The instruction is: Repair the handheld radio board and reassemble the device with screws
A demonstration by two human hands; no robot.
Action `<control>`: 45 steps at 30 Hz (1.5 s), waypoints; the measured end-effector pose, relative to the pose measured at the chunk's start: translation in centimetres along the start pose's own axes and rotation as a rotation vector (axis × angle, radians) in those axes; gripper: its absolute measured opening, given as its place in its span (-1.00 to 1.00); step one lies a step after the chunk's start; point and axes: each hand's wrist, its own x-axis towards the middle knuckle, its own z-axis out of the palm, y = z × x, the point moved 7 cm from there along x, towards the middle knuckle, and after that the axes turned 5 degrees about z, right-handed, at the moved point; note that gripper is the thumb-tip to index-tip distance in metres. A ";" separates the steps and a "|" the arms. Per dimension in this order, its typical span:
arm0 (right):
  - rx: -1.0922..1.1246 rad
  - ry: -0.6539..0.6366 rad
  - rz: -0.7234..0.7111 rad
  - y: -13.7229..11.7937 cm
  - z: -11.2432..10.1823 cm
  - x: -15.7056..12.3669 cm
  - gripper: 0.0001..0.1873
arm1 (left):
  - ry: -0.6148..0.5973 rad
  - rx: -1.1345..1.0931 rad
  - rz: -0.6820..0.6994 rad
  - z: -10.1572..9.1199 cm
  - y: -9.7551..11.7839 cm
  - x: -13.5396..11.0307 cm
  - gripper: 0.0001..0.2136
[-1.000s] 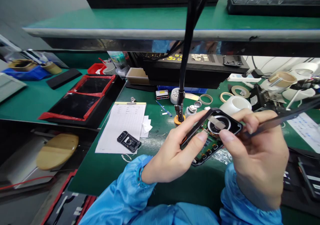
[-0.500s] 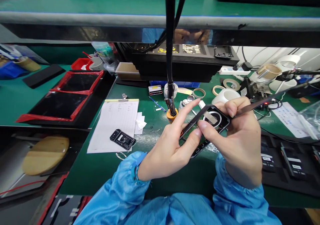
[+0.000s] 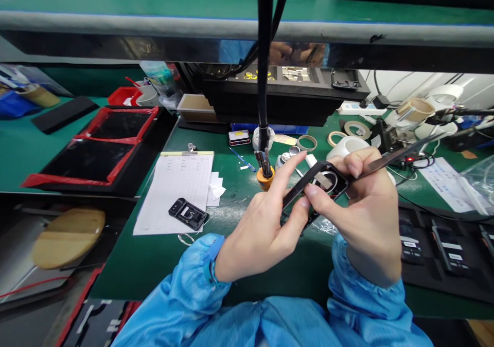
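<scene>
My left hand (image 3: 259,229) grips the lower left end of a black phone housing (image 3: 318,168), its thumb on the near edge and its index finger stretched along the far side. The housing is tilted, with a white ring and a pale strip showing inside. My right hand (image 3: 366,213) steadies the other end and presses its thumb on the near edge. Tucked in the right fingers is a dark tapering tool, apparently tweezers (image 3: 397,157), pointing away to the upper right. The fingers hide much of the housing.
On a clipboard sheet (image 3: 160,182) at left lies another black phone part (image 3: 188,214). An orange holder with tools (image 3: 265,178) stands behind my hands. At right, a black tray (image 3: 424,280) bears several devices. A black pole (image 3: 263,79) drops through the middle.
The housing has turned slightly in my hands, so less of its inside shows. Both hands have shifted only a little, still holding it.
</scene>
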 end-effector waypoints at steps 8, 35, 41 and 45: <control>-0.042 -0.011 0.037 0.6 -0.1 0.0 -0.46 | 0.008 0.074 0.023 -0.2 0.2 0.0 -0.34; 0.245 -0.290 0.150 0.3 -0.2 0.6 -0.25 | -0.235 -0.378 -0.229 -2.5 -1.4 0.4 -0.26; 0.290 -0.074 0.106 -0.1 -1.6 0.3 -0.36 | -0.234 -0.600 -0.126 -4.2 -0.9 0.8 -0.11; 0.305 0.075 0.068 -0.6 -2.7 -0.6 -0.43 | -0.266 -0.571 -0.019 -4.7 -0.2 0.3 0.16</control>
